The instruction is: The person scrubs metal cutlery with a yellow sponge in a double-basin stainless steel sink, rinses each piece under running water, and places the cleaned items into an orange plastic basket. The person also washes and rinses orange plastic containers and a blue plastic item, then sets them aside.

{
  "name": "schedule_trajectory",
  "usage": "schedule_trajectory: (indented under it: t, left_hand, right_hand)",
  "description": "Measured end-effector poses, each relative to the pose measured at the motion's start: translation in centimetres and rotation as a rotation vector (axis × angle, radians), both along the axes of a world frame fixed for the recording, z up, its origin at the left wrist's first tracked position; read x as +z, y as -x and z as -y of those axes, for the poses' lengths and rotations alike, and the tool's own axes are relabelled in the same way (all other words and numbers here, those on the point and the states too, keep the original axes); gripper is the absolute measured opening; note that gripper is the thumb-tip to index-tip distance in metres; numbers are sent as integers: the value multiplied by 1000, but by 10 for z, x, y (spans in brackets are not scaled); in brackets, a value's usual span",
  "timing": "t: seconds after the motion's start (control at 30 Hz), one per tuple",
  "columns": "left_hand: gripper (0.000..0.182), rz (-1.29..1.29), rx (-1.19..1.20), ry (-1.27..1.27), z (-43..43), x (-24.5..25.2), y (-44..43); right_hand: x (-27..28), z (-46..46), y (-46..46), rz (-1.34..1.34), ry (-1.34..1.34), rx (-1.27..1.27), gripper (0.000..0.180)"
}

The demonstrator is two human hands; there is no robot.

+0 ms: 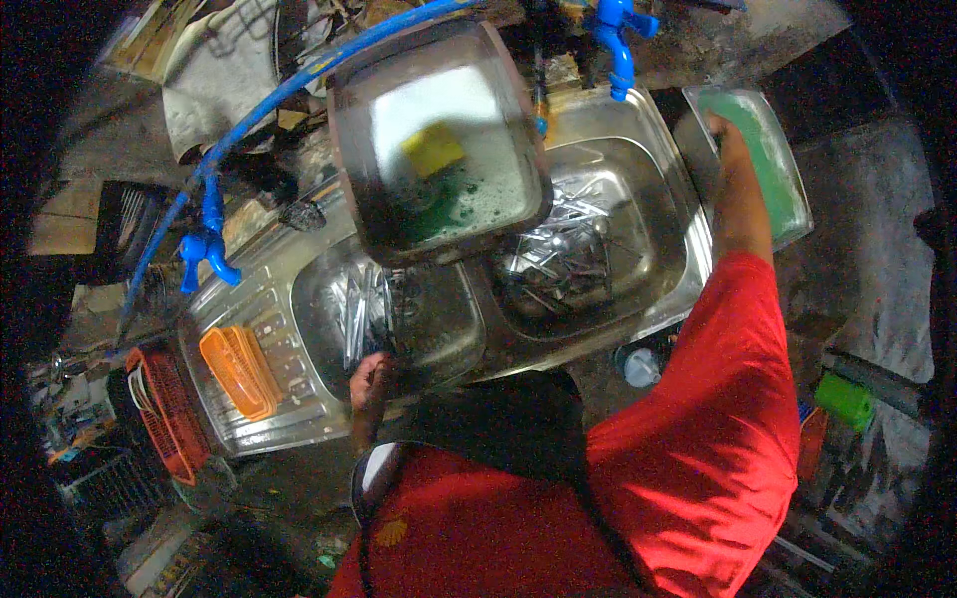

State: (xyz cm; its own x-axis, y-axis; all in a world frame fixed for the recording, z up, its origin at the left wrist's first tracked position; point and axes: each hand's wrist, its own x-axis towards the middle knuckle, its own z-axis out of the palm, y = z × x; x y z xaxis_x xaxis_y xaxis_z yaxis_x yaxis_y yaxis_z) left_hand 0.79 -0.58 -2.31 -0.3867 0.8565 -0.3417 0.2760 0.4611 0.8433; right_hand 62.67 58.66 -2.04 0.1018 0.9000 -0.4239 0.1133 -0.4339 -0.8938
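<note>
My left hand is at the front edge of the left sink basin, beside a bunch of metal cutlery; the blur hides whether it grips any. My right arm stretches out to the far right, where my right hand is at the near rim of a tub with green contents; its fingers are unclear. More cutlery lies heaped in the right sink basin. Across the back of both basins sits a square tub of sudsy water with a yellow sponge in it.
Orange plastic baskets are stacked on the drainboard, with a red basket left of it. Two blue taps and a blue pipe run above the sink. A green object lies at the lower right.
</note>
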Motion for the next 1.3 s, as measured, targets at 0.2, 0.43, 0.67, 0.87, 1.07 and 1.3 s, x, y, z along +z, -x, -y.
schedule_trajectory:
  t: [0.2, 0.43, 0.67, 0.87, 1.07, 1.3]
  left_hand:
    - [33, 98, 42, -79, 17, -11, 15]
    - [31, 189, 120, -74, 48, -20, 18]
    - [19, 130, 148, -124, 38, 4, 49]
    - [27, -261, 277, -174, 37, 58, 176]
    - [49, -1436, 374, -64, 116, 42, 318]
    - [73, -891, 342, -29, 195, -49, 362]
  right_hand:
    - [-23, -6, -38, 201, 172, 532, 46]
    - [-8, 50, -81, 256, 300, 672, 45]
    - [120, 105, -31, 448, -79, 456, 50]
    - [82, 64, -67, 626, 0, 569, 48]
    - [19, 105, -104, 65, 136, -291, 29]
    - [23, 126, -137, 340, 404, -13, 45]
